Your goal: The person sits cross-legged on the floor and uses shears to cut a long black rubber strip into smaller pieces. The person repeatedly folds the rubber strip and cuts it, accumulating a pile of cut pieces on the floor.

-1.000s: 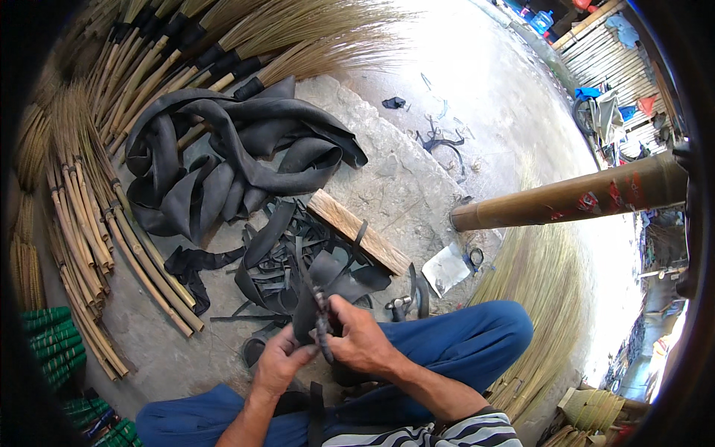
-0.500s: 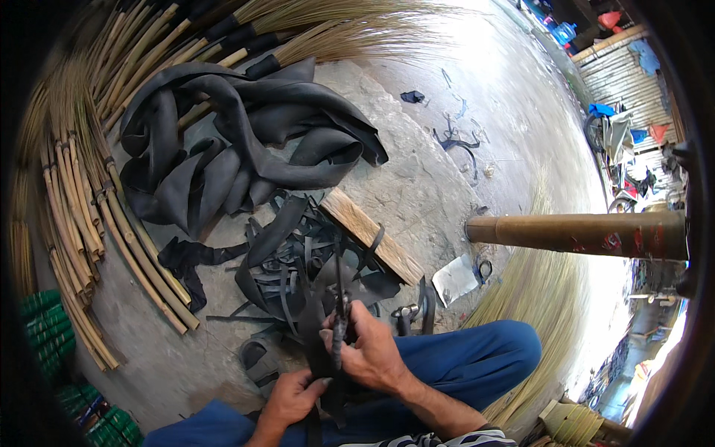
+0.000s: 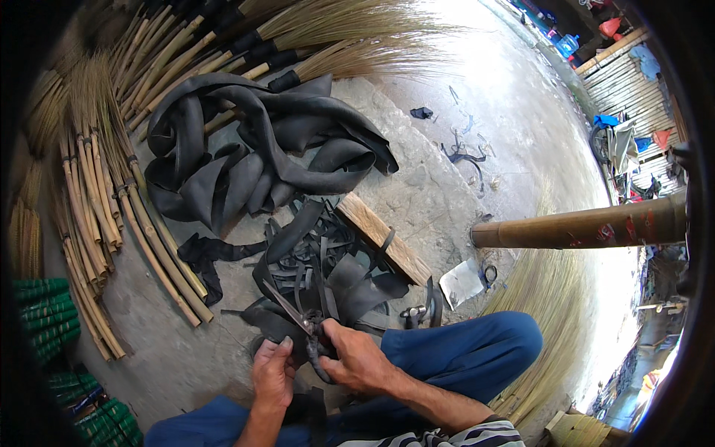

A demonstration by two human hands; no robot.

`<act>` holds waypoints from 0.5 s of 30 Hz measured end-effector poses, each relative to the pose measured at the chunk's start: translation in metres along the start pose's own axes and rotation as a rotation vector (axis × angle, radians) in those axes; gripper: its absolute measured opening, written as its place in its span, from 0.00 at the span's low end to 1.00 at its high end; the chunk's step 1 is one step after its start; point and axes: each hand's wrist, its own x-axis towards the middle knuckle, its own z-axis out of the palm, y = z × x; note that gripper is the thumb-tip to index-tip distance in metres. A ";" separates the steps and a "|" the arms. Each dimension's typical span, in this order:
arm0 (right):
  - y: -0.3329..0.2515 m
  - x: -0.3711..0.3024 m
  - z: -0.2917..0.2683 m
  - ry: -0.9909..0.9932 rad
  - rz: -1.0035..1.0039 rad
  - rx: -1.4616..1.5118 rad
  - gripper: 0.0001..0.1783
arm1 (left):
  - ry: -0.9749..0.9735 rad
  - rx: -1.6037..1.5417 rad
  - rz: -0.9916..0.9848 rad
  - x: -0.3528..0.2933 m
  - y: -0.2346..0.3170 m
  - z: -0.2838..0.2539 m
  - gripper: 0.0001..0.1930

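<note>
My right hand [image 3: 359, 363] grips the handles of dark metal scissors [image 3: 294, 315], whose blades point up and to the left. My left hand [image 3: 272, 371] pinches a strip of black rubber [image 3: 316, 362] just beside the scissors, close to my lap. Directly beyond both hands lies a heap of cut black rubber strips [image 3: 328, 264]. Farther off sits a pile of black rubber inner tubes [image 3: 253, 153] on the concrete floor. My legs in blue trousers [image 3: 462, 354] are folded under my hands.
A wooden plank [image 3: 383, 238] lies right of the strips, with a small metal sheet [image 3: 461, 283] beyond it. Bundles of bamboo-handled brooms [image 3: 112, 201] line the left and top. A thick bamboo pole [image 3: 581, 227] juts in from the right. Green coils [image 3: 45, 313] sit lower left.
The view has shifted and my hands now sit lower and closer to me. The scissors tilted from upright to pointing up-left, and my left hand came up beside my right.
</note>
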 end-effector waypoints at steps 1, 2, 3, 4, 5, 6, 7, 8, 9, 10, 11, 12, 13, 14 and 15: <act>0.001 -0.001 -0.001 0.021 -0.013 -0.024 0.21 | -0.046 -0.013 0.012 -0.002 0.000 0.003 0.09; 0.001 -0.003 -0.002 0.034 -0.014 -0.061 0.21 | -0.071 -0.007 0.017 -0.003 0.000 0.007 0.09; 0.002 -0.004 -0.003 0.049 -0.002 -0.045 0.21 | -0.096 0.000 0.022 -0.005 0.000 0.010 0.09; 0.003 -0.006 -0.004 0.058 0.023 -0.042 0.21 | -0.133 -0.001 0.025 -0.004 0.001 0.012 0.11; 0.003 -0.007 -0.006 0.075 0.048 -0.042 0.21 | -0.127 -0.012 0.015 -0.006 0.001 0.015 0.10; 0.002 -0.010 -0.005 0.144 0.007 -0.078 0.20 | -0.123 -0.023 0.006 -0.007 0.001 0.017 0.09; 0.002 -0.011 -0.006 0.200 -0.033 -0.081 0.20 | -0.176 -0.064 0.016 -0.009 0.001 0.020 0.08; 0.002 -0.012 -0.007 0.244 -0.056 -0.086 0.20 | -0.148 -0.026 -0.011 -0.010 0.001 0.021 0.10; 0.002 -0.015 -0.008 0.289 -0.079 -0.089 0.20 | -0.179 -0.018 -0.017 -0.011 0.002 0.023 0.12; 0.002 -0.018 -0.010 0.286 -0.057 -0.049 0.19 | -0.210 -0.009 -0.024 -0.013 0.002 0.025 0.14; 0.003 -0.021 -0.012 0.242 -0.033 -0.005 0.19 | -0.226 0.000 -0.024 -0.014 0.002 0.027 0.14; 0.005 -0.023 -0.013 0.198 -0.010 0.038 0.19 | -0.242 0.007 -0.024 -0.016 0.002 0.029 0.15; 0.006 -0.026 -0.014 0.166 -0.017 0.085 0.19 | -0.274 -0.001 -0.022 -0.017 0.001 0.032 0.15; 0.008 -0.029 -0.015 0.159 -0.025 0.069 0.19 | -0.268 0.018 -0.028 -0.019 0.001 0.035 0.15; 0.010 -0.031 -0.015 0.165 -0.064 0.057 0.19 | -0.277 0.023 -0.031 -0.020 0.001 0.038 0.15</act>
